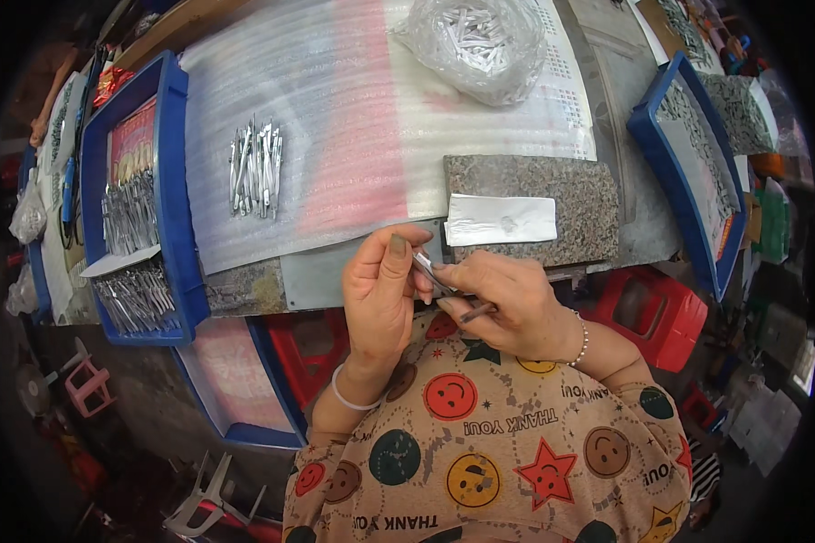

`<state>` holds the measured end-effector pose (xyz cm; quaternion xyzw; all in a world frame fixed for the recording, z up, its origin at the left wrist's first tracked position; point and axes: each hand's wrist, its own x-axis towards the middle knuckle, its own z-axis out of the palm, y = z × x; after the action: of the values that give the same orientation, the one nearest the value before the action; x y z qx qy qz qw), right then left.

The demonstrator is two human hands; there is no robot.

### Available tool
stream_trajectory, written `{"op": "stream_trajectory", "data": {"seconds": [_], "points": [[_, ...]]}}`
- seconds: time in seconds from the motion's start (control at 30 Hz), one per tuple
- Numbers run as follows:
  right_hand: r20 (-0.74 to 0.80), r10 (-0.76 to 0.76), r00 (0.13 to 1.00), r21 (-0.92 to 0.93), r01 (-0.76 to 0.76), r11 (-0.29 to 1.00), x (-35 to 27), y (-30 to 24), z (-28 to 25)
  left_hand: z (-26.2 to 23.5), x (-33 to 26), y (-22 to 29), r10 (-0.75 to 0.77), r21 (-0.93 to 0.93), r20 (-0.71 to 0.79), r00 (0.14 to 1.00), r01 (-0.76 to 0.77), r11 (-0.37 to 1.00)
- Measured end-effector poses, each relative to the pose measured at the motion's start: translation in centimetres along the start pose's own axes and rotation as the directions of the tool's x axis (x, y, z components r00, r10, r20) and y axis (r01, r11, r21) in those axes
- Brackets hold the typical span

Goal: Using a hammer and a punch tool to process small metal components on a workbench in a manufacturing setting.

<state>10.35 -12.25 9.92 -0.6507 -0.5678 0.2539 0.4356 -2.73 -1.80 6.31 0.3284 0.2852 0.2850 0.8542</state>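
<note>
Close to the table's front edge, both of my hands meet over a small slim metal piece with a white part [423,263]. My left hand [376,285] pinches that piece between thumb and fingers. Closed around a thin dark rod [477,313], my right hand [514,303] has its fingertips at the same piece; where the rod's front end touches is hidden by the fingers. Just beyond the hands, a folded white cloth or paper pad [501,221] lies on a speckled stone slab [589,213]. A loose bunch of slim silvery and white pieces [255,170] rests on the foam sheet to the left.
A blue tray [174,181] of bundled metal pieces stands at left, another blue tray [647,122] at right. A clear plastic bag [516,77] of small white parts sits at the back on the foam sheet [353,118]. Red stools [656,312] stand below the table.
</note>
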Motion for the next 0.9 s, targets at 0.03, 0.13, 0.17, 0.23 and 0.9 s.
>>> {"op": "stream_trajectory", "data": {"seconds": [0.03,0.13,0.17,0.23,0.9], "points": [[-0.018,-0.046,0.999,-0.041,0.045,0.998,-0.1,0.3,0.0,-0.1,-0.1,-0.2,-0.002,-0.001,0.0,1.0,0.002,1.0],[-0.024,-0.13,0.991,-0.177,0.124,0.976,-0.5,0.7,-0.7,-0.1,-0.2,-0.8,-0.058,-0.004,0.029,0.998,0.058,0.998],[-0.009,-0.17,0.985,-0.27,0.161,0.949,-0.7,0.7,-1.1,0.0,-0.2,-0.9,-0.087,0.017,0.058,0.995,0.086,0.996],[0.011,-0.18,0.984,-0.309,0.175,0.935,-1.0,0.8,-2.3,-0.1,0.0,-1.0,-0.145,0.058,0.113,0.983,0.139,0.989],[-0.106,0.145,0.984,-0.092,-0.155,0.984,-1.4,1.7,-7.2,-0.7,4.2,-4.6,0.389,0.744,0.602,0.698,-0.667,0.047]]}}
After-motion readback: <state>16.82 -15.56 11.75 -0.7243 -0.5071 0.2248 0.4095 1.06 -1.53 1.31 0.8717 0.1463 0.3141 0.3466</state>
